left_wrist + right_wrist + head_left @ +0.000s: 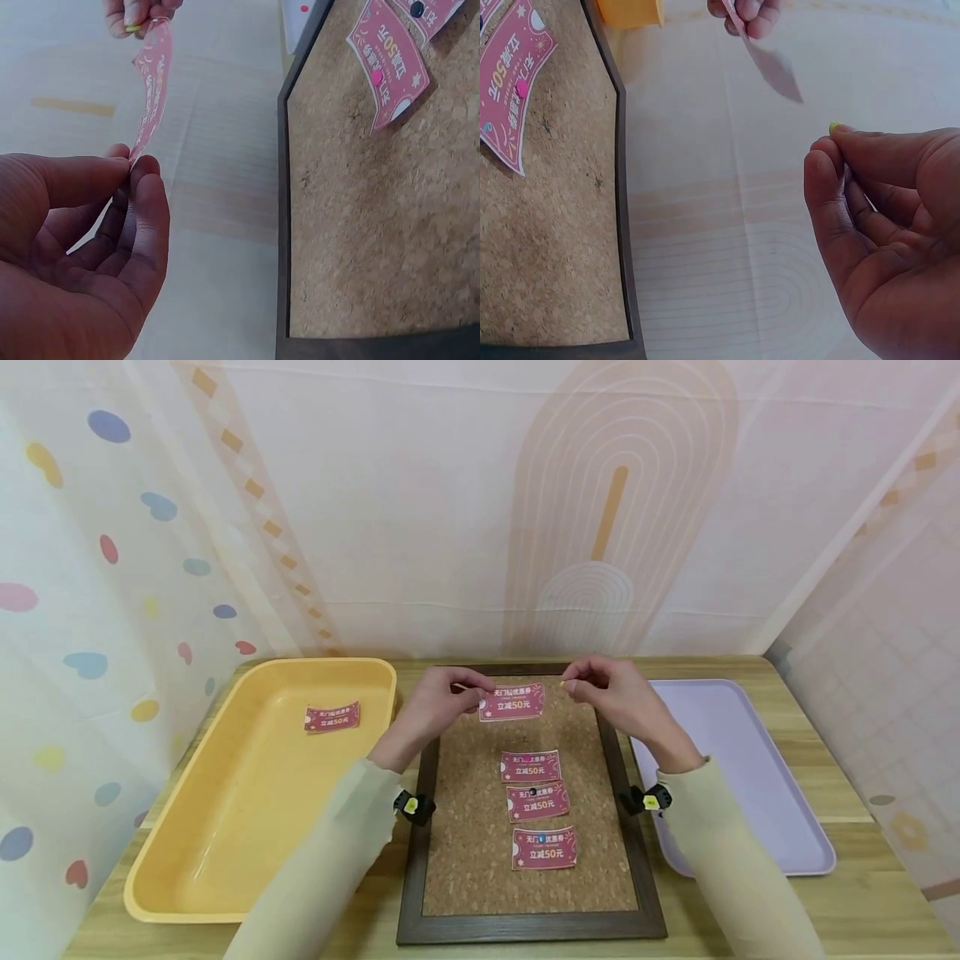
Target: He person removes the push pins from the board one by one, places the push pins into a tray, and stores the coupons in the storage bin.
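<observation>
A pink paper coupon (512,703) is pinched at its left edge between the thumb and fingers of my left hand (442,700), over the far end of a framed corkboard (468,852). In the left wrist view the coupon bends in a curve away from the fingertips. My right hand (621,700) pinches a small yellow thumbtack (834,127), just right of the coupon. Nearer on the board, three similar coupons lie in a column: the upper coupon (542,770) has a pink tack, the middle coupon (543,806) a black one, the lowest coupon (546,853) a blue one.
Left of the board stands a deep yellow tray (262,827) with one coupon (332,718) lying in it. A shallow lavender tray (750,777) is on the right, partly behind the right forearm. A patterned curtain (420,510) hangs behind the wooden table (862,893).
</observation>
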The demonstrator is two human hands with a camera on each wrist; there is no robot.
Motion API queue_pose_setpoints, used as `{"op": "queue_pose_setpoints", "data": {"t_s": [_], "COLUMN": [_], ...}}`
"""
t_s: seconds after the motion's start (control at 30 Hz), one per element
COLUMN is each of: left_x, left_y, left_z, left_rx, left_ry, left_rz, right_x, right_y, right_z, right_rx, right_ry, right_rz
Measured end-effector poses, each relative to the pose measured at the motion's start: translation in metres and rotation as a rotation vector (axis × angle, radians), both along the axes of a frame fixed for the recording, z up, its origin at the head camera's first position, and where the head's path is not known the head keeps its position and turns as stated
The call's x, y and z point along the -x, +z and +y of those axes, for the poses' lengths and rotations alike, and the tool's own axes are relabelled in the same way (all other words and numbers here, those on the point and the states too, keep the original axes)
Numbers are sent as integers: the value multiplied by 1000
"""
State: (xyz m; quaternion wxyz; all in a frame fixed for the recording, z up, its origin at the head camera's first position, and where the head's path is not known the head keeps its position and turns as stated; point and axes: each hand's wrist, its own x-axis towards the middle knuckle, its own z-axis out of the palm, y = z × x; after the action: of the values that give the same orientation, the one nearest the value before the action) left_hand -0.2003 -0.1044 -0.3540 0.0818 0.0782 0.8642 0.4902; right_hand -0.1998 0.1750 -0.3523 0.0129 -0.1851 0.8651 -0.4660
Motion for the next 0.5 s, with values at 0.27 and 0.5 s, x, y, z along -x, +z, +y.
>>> {"op": "queue_pose_setpoints", "data": {"t_s": [0.27,0.5], "left_x": [-4,-7], "left_y": [3,7], "left_z": [-15,-34], "left_rx": [-44,10], "left_ry": [-7,0], "left_rz": [24,82], "right_x": [-3,-5], "right_y": [1,1], "right_z": [11,19], "right_rx": [11,19], "right_ry": [-16,-26], "right_rz": [5,0]}}
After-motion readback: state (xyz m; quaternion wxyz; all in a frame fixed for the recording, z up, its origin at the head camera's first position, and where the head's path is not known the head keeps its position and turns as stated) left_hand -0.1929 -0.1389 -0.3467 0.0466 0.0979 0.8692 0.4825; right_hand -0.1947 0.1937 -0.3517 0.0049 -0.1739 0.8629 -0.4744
